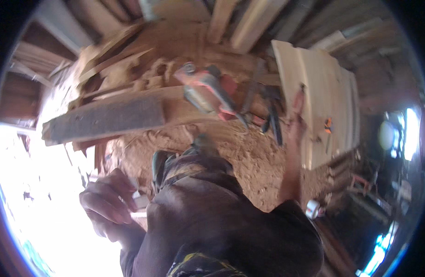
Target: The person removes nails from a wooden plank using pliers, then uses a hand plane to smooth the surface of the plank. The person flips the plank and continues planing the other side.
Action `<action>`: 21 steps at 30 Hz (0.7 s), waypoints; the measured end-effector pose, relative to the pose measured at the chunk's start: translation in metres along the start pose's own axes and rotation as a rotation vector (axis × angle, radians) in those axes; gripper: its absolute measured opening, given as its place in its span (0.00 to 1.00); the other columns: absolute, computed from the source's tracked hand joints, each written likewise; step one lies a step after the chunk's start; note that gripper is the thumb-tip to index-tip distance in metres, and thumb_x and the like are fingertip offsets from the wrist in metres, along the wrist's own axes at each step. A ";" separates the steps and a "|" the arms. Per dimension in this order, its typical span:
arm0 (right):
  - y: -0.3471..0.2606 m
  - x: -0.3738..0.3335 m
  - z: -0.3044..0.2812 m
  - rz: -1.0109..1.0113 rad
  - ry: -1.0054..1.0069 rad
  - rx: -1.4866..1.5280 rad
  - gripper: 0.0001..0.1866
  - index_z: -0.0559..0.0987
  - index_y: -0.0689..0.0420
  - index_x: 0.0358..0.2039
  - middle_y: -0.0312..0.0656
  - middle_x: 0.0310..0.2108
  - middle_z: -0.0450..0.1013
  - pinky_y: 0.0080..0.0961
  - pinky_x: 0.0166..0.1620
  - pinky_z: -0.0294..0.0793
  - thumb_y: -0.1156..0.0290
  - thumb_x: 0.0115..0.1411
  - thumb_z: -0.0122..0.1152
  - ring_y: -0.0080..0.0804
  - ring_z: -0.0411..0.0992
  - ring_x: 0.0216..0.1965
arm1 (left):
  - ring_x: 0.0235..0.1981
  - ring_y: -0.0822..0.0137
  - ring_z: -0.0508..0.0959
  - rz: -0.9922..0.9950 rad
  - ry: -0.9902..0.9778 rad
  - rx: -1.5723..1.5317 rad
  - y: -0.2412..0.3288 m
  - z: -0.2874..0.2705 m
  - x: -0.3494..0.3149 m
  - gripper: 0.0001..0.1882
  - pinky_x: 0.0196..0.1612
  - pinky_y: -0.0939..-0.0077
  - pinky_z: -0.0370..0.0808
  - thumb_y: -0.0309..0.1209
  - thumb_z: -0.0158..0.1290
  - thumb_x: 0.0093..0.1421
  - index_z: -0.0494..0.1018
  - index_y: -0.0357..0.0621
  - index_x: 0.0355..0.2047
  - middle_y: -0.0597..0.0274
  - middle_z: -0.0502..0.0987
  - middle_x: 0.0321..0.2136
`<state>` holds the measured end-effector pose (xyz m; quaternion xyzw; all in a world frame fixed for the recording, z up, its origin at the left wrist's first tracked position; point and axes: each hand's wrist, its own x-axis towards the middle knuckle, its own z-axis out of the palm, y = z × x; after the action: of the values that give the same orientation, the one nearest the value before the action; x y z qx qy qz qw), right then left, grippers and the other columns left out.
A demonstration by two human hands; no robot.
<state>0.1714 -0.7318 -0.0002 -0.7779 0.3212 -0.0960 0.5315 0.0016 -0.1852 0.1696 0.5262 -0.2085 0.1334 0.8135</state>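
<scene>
My right hand (295, 128) reaches forward beside a pale wooden panel (316, 92). Its fingers are closed around a small red-handled tool (299, 100) with a dark end, whose kind is blurred. At the left my left hand (110, 203) is raised near my body with its fingers curled in. Whether anything is inside those fingers is hidden. A red and grey power tool with a handle (210, 90), looking like an electric planer, sits on a wooden beam (178, 104) ahead of me. Dark-handled tools (272, 115) lie between it and my right hand.
A dark-faced stretch (106, 119) covers the beam's left part. An orange and black tool (328, 124) lies on the panel. Wood shavings (251, 157) cover the ground. Timber (258, 23) stands at the back, and a white roll-like object (312, 209) lies at the right.
</scene>
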 end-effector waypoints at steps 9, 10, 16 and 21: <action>0.127 0.139 -0.109 0.172 -0.065 -0.311 0.26 0.78 0.59 0.52 0.43 0.32 0.78 0.30 0.24 0.73 0.50 0.66 0.71 0.29 0.76 0.24 | 0.31 0.66 0.86 0.143 -0.335 0.072 0.033 0.068 0.074 0.07 0.44 0.62 0.78 0.32 0.63 0.69 0.89 0.51 0.35 0.61 0.87 0.29; 0.126 0.143 -0.109 0.149 -0.035 -0.379 0.30 0.77 0.60 0.57 0.46 0.36 0.80 0.34 0.27 0.77 0.49 0.66 0.71 0.32 0.79 0.28 | 0.29 0.68 0.83 0.382 0.033 0.125 0.015 0.097 0.072 0.04 0.42 0.65 0.76 0.31 0.65 0.67 0.89 0.50 0.35 0.63 0.84 0.29; 0.097 0.130 -0.112 -0.409 0.250 -1.292 0.43 0.77 0.66 0.63 0.62 0.52 0.80 0.53 0.57 0.77 0.40 0.62 0.71 0.60 0.80 0.52 | 0.26 0.70 0.80 0.358 -0.193 0.109 0.011 0.092 0.071 0.06 0.38 0.68 0.72 0.30 0.62 0.69 0.87 0.47 0.37 0.66 0.82 0.27; -0.125 -0.036 -0.016 -0.485 -0.407 -0.164 0.20 0.80 0.66 0.58 0.48 0.48 0.79 0.29 0.48 0.76 0.68 0.71 0.65 0.34 0.78 0.47 | 0.31 0.65 0.86 0.132 -0.431 0.114 0.029 0.086 0.094 0.11 0.43 0.63 0.78 0.32 0.60 0.70 0.88 0.48 0.31 0.61 0.86 0.30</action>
<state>0.1855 -0.6937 0.1239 -0.8753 0.0203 -0.0363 0.4818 0.0546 -0.2516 0.2689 0.5728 -0.4037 0.0824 0.7086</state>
